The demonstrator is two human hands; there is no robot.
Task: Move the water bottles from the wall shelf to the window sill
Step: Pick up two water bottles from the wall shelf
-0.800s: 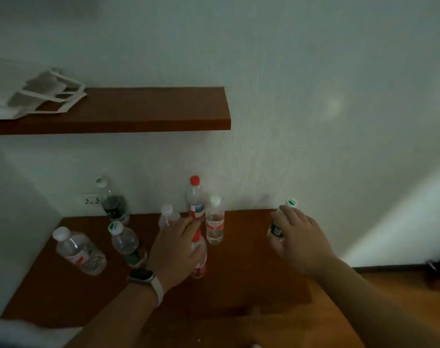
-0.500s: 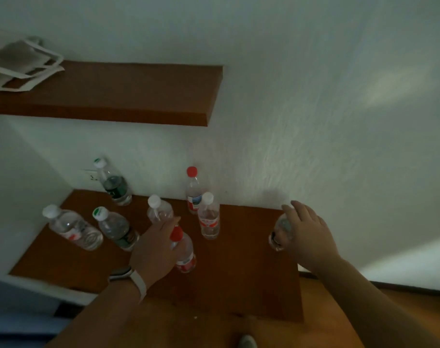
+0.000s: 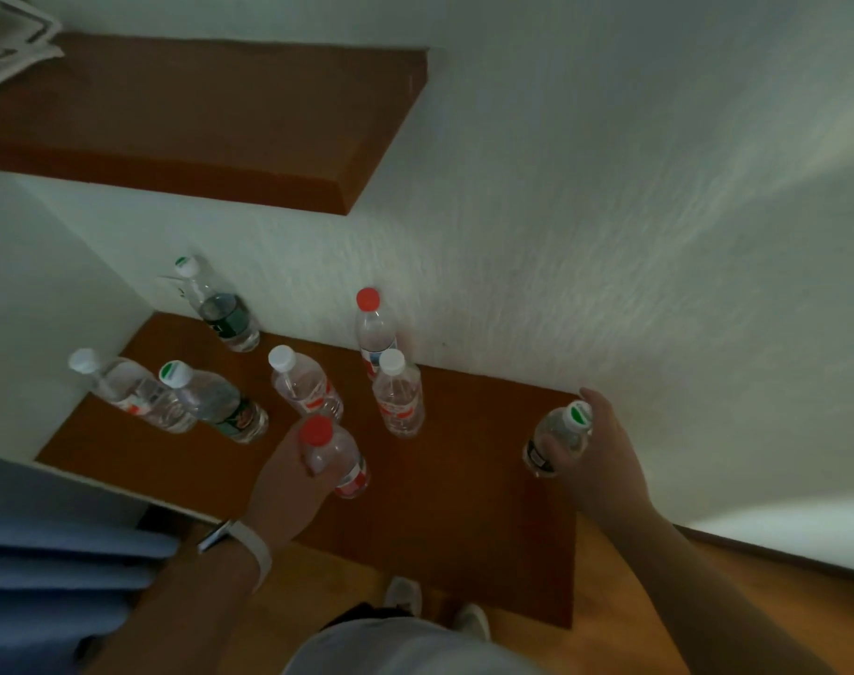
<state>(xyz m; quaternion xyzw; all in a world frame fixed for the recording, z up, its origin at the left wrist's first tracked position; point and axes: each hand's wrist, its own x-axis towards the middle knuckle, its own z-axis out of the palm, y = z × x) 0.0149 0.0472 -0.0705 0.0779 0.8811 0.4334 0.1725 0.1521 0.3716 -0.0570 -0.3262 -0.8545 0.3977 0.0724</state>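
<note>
left hand [image 3: 288,489] grips red-capped bottle [image 3: 340,462], right hand [image 3: 607,462] grips green-capped bottle [image 3: 559,433]; six bottles [image 3: 398,401] crowd nearby.

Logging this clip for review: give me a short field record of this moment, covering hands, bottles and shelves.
left hand: left hand grips red-capped bottle
right hand: right hand grips green-capped bottle at the right end of the lower shelf
other bottles: six other bottles stand on the lower shelf
upper shelf: upper shelf carries a white bag at its left end
lifted yet: cannot tell
</note>
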